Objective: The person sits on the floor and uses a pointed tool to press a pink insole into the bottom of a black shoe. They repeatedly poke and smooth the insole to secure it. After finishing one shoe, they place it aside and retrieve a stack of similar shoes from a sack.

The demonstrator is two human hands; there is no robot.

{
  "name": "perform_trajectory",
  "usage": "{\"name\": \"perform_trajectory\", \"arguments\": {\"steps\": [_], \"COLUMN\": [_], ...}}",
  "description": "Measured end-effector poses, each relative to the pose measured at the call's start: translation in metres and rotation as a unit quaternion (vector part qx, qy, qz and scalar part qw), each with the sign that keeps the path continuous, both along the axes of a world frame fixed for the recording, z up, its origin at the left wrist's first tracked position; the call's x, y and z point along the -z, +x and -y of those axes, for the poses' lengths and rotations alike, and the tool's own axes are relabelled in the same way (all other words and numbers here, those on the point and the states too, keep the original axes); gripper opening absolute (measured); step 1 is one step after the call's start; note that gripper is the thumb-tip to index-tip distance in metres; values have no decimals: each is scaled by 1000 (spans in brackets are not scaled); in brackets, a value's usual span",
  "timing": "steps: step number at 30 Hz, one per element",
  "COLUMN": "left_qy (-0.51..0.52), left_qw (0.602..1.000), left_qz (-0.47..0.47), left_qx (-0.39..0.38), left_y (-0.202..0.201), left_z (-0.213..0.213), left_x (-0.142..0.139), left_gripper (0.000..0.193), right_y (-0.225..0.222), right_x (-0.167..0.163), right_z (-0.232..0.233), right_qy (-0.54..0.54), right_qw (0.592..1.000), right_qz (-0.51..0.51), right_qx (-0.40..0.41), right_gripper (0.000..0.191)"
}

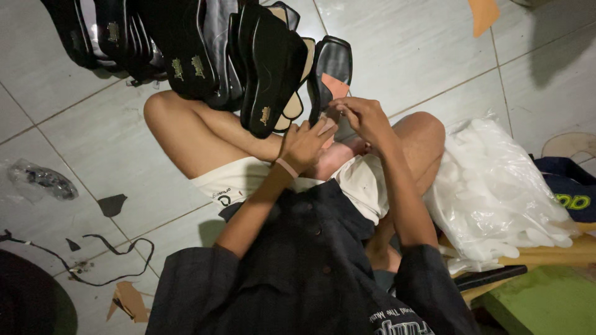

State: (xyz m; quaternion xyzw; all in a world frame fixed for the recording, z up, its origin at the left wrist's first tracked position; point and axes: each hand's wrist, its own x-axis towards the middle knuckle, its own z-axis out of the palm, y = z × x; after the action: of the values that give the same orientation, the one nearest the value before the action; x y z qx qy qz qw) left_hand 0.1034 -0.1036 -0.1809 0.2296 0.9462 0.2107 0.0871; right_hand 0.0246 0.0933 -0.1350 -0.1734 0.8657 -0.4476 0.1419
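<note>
Both hands meeting over lap, just in front of crossed legs. Left hand (pixel 304 146), pink band at wrist, curled closed against lower end of a black sandal sole (pixel 330 71), fingers wrapped round its near edge beside a small peach-coloured piece (pixel 336 85). Right hand (pixel 362 118) pinching closed at same spot, fingertips on sole's near rim, touching left-hand fingers; what exactly sits between the fingertips too small to tell. Sole standing on edge, long axis running away from body, toe end far, heel end at hands; lying straight ahead and slightly up-frame of both hands. Right hand marginally nearer the rim, left bracing from the side. Just left of it, a row of black sandal soles (pixel 261 68) leaning on left knee, stacked on edge, same axis, small gold marks on the sides; further dark soles (pixel 118 37) beyond, top left. To the right, touching right knee, a clear plastic bag of white pieces (pixel 496 192) on a wooden board (pixel 559 254). Tiled floor (pixel 99 142) around, with a black cord (pixel 93 260), cardboard scraps (pixel 130 301) and a small plastic bag (pixel 40 180) well apart on the left.
</note>
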Motion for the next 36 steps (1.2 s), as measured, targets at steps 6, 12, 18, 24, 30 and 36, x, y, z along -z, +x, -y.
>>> {"name": "perform_trajectory", "arguments": {"steps": [6, 12, 18, 24, 30, 36], "left_qy": [-13, -34, 117, 250, 264, 116], "left_qw": [1000, 999, 985, 924, 898, 892], "left_qz": [1, -40, -37, -57, -191, -311], "left_qx": [-4, -5, -125, -283, -297, -306], "left_y": [-2, -3, -9, 0, -5, -19], "left_z": [-1, -2, -21, -26, -5, 70], "left_x": [-4, -4, 12, 29, 30, 0], "left_gripper": [62, 59, 38, 33, 22, 19], "right_y": [-5, -22, -38, 3, 28, 32], "right_x": [11, 9, 21, 17, 39, 52], "right_z": [2, -4, 17, -22, -37, -44], "right_qy": [-9, 105, -4, -166, -194, -203], "right_qw": [997, 989, 989, 963, 941, 931], "right_qz": [-75, -100, -141, -37, 14, 18], "right_qx": [-27, -38, 32, 207, 276, 302], "right_gripper": [13, 13, 19, 26, 29, 29]}}
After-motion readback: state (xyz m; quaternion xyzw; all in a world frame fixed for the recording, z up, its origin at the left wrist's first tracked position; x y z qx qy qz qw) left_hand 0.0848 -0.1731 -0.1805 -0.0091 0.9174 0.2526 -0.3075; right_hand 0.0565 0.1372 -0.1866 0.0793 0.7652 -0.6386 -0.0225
